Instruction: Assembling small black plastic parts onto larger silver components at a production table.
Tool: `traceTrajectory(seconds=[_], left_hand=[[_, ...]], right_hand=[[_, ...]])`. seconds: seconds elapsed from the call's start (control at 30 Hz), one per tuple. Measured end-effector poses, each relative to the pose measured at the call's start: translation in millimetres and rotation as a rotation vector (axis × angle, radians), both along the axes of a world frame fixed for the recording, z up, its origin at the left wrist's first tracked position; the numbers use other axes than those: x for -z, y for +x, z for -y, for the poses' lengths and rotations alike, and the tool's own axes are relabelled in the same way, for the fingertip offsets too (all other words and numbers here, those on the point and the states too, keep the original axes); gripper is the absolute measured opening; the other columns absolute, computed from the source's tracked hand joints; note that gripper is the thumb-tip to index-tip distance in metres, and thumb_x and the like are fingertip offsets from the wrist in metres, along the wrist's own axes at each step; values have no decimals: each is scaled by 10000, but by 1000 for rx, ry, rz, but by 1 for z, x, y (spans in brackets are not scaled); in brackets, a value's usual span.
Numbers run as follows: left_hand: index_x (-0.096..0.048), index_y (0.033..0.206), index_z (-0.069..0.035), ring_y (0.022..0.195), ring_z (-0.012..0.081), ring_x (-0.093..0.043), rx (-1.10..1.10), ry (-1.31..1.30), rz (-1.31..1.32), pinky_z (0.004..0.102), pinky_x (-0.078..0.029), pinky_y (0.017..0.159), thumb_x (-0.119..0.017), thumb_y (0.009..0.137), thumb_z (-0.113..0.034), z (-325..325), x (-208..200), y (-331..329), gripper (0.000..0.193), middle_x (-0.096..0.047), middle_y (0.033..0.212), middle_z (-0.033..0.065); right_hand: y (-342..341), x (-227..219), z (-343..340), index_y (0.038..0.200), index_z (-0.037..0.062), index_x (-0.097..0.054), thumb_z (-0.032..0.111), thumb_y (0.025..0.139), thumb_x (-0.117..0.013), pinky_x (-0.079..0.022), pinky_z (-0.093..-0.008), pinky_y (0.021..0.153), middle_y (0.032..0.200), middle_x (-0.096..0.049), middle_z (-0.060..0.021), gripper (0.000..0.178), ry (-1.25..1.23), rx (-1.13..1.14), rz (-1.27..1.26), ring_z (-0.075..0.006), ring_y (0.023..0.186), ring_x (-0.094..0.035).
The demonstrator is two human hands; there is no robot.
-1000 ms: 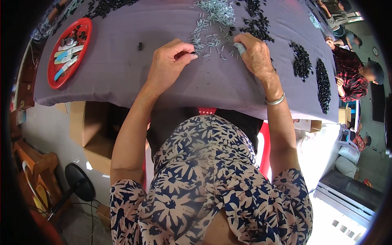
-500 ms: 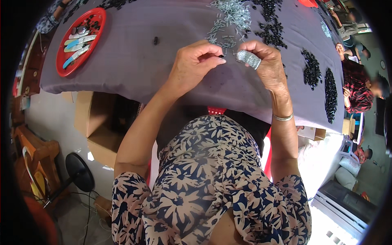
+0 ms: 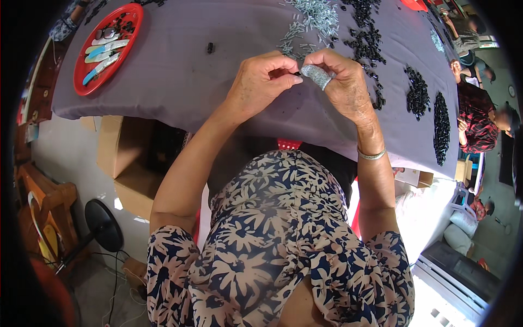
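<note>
Over the near part of the cloth, my left hand (image 3: 251, 84) is closed in a pinch on a small black plastic part (image 3: 297, 73). My right hand (image 3: 348, 90) is closed just to the right, its fingertips almost meeting the left ones. A grey finger sleeve (image 3: 316, 76) covers one digit of the right hand; whatever its fingertips hold is hidden. Just beyond my hands lies a heap of small silvery pins (image 3: 315, 19), with a few scattered toward me. Small black parts (image 3: 366, 41) are strewn to the right of the pins.
A red tray (image 3: 81, 71) with light-handled tools and black bits sits at the left on the grey tablecloth (image 3: 169, 65). A single black part (image 3: 211, 48) lies between. More black piles (image 3: 417, 92) are at the right. Other people (image 3: 479, 114) are beyond the table's right side.
My right hand has moved left, bringing its sleeved digit up to the black part in my left hand. The left hand stays nearly in place with its pinch kept.
</note>
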State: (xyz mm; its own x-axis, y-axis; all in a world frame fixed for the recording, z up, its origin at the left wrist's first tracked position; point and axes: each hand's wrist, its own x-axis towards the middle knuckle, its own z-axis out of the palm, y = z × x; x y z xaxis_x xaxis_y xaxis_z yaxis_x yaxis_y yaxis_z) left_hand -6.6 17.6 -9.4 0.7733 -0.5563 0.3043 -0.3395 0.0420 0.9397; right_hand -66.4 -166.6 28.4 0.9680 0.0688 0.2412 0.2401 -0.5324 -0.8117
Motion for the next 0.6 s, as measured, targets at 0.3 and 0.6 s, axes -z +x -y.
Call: traceTrajectory(seconds=[0.3,0.6], left_hand=[[-669,916,16,766,58,-572,20,59,-40,218,-480,721,-714,835,-36,-1,1,-1,106,-631,826,-6],[-659,867,25,708,100,-598,-12,27,-45,260,-495,677,-730,784,-48,1,1,-1,132,-654,793,40]], right_hand=[[-2,-10,-12,919,21,-638,0,814,-693,-474,-254,645,779,-624,-33,120,-168,30,151,-106,690,-565],[-2,-8,-15,906,17,-628,-16,808,-683,-476,-273,640,779,-619,-43,117,-184,30,203,-127,677,-567]])
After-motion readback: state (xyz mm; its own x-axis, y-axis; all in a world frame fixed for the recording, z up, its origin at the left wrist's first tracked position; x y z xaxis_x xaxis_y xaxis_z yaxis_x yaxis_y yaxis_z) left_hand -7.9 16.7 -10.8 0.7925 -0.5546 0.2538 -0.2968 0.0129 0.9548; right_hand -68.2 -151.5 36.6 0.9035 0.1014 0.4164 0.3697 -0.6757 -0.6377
